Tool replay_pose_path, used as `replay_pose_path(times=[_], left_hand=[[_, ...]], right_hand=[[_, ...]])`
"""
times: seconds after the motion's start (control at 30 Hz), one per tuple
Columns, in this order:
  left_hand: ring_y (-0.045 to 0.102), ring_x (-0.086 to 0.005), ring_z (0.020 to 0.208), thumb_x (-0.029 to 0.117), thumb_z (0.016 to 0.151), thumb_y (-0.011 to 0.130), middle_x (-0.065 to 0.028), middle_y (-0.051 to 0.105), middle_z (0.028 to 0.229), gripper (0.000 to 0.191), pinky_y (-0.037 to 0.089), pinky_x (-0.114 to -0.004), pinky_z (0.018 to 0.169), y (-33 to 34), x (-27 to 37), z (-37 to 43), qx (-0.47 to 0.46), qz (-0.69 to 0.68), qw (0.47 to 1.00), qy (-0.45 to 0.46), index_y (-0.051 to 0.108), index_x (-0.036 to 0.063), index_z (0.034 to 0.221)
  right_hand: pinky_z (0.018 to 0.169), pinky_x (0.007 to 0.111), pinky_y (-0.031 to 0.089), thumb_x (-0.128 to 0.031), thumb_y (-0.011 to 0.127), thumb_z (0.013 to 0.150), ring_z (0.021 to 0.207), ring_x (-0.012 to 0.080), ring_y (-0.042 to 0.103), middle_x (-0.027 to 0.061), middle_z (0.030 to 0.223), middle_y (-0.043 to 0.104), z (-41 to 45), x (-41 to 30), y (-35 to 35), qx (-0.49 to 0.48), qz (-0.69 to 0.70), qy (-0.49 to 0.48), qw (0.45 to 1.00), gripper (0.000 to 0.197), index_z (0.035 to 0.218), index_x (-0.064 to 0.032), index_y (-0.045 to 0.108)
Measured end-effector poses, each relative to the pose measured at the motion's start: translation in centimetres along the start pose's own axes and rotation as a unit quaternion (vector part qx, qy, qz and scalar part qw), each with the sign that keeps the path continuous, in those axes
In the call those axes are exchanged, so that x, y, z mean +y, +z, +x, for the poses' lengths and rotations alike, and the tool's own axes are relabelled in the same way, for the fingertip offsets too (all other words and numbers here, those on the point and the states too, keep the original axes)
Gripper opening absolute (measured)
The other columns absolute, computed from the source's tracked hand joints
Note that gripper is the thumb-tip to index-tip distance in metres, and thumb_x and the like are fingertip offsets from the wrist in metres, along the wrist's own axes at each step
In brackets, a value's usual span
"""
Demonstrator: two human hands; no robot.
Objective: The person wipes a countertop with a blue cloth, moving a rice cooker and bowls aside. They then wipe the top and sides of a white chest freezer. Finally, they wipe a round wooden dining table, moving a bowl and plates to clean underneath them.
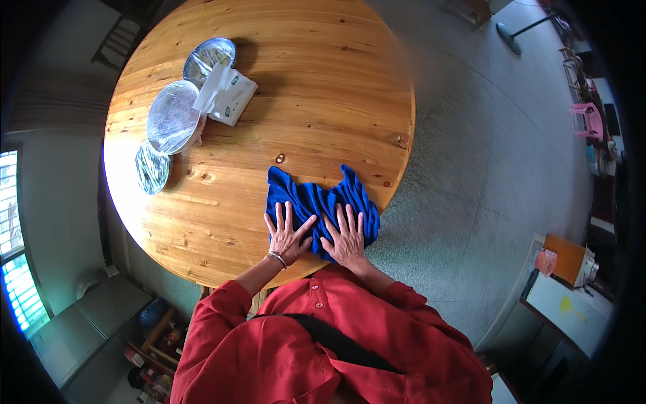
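A rumpled blue cloth [323, 194] lies on the near edge of a round wooden table [303, 126], its right side reaching the rim. My left hand [287, 237] rests flat on the cloth's left part, fingers spread, with a bracelet at the wrist. Flat on the right part, fingers also spread, lies my right hand [345, 235]. Neither hand grips the cloth; both palms face down on it. The cloth has folds between and beyond the hands, and two of its corners point away from me.
Towards the table's left stand a large bowl [173, 117] and two smaller dishes [209, 55], [153, 169], all under clear film. A tissue pack [229, 96] leans against the bowl. A pink plastic chair [589, 121] stands far right.
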State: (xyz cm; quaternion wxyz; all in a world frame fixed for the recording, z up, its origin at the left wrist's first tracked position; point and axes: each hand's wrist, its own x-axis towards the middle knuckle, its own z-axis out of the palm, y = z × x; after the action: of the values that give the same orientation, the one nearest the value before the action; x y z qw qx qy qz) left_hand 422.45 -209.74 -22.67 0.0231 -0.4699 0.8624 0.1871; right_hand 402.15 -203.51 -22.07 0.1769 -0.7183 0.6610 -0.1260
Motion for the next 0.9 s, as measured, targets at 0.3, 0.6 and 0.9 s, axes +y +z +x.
replay_pose_path(times=[0.3, 0.6, 0.9], left_hand=[[0.005, -0.0424, 0.146, 0.053, 0.09, 0.052, -0.0158, 0.015, 0.159, 0.086, 0.002, -0.072, 0.108, -1.3, -0.4, 9.8, 0.116, -0.059, 0.985, -0.11, 0.017, 0.0056, 0.153], [0.002, -0.0482, 0.145, 0.066, 0.085, 0.05, -0.0192, 0.006, 0.16, 0.074, 0.005, -0.078, 0.102, -1.2, -0.6, 1.0, -0.022, 0.048, 0.999, -0.002, 0.03, 0.0384, 0.15], [0.005, -0.0499, 0.144, 0.071, 0.082, 0.05, -0.0175, 0.006, 0.161, 0.076, 0.001, -0.078, 0.103, -2.3, 4.7, 10.4, -0.016, 0.047, 0.995, -0.086, 0.029, 0.0419, 0.149]], right_hand=[[0.111, 0.068, 0.006, -0.05, 0.057, 0.088, 0.142, 0.0498, 0.014, 0.0228, 0.155, 0.023, 8.4, 4.2, -2.7, 0.147, -0.072, 0.181, 0.97, 0.062, 0.145, -0.0315, 0.042], [0.109, 0.071, 0.009, -0.052, 0.062, 0.082, 0.143, 0.0508, 0.009, 0.0266, 0.155, 0.018, -1.5, -0.4, 0.3, 0.08, -0.016, 0.162, 0.983, 0.074, 0.148, -0.0268, 0.038], [0.113, 0.06, 0.02, -0.044, 0.071, 0.079, 0.141, 0.0516, 0.014, 0.0273, 0.154, 0.021, 5.9, 9.4, -3.7, 0.186, 0.0, 0.159, 0.97, 0.066, 0.139, -0.0245, 0.052]])
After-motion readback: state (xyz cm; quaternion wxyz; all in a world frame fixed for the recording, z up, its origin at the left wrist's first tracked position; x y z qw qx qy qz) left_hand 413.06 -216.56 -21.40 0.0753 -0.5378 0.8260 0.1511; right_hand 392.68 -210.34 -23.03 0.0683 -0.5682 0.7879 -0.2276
